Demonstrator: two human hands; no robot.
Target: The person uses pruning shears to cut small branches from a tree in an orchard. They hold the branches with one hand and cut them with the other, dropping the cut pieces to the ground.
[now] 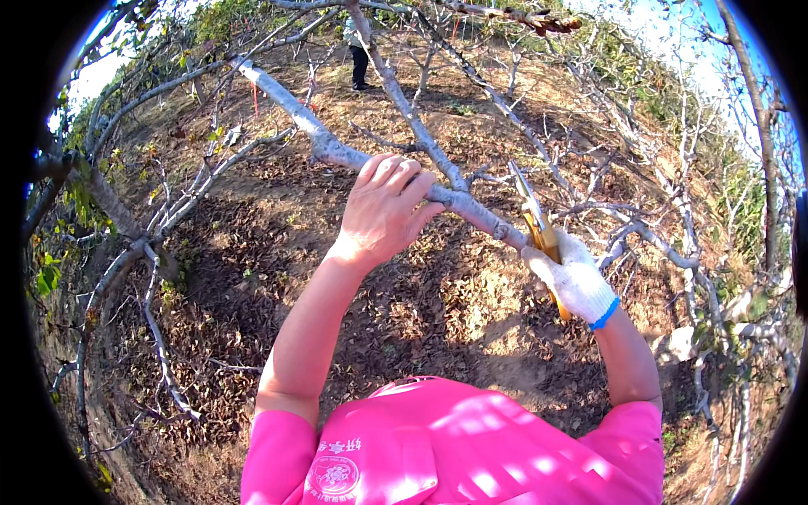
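Note:
A thick grey tree branch (483, 218) crosses in front of me at chest height. My bare left hand (386, 205) is wrapped over it from above, close to a fork where a thinner limb (410, 113) rises. My right hand (571, 274), in a white knitted glove with a blue cuff, holds pruning shears (541, 233) with yellow handles. Their metal blades point up and away from me, above the branch. The glove's thumb side meets the branch near the handles; the far side of the glove's grip is hidden.
Bare branches (189, 196) spread on the left, and more (663, 252) on the right. A long twig with a brown tip (543, 22) hangs overhead. Dry leaves (404, 315) cover sloping soil. Farther off stands another person in dark trousers (360, 63). A pale rock (678, 344) lies at right.

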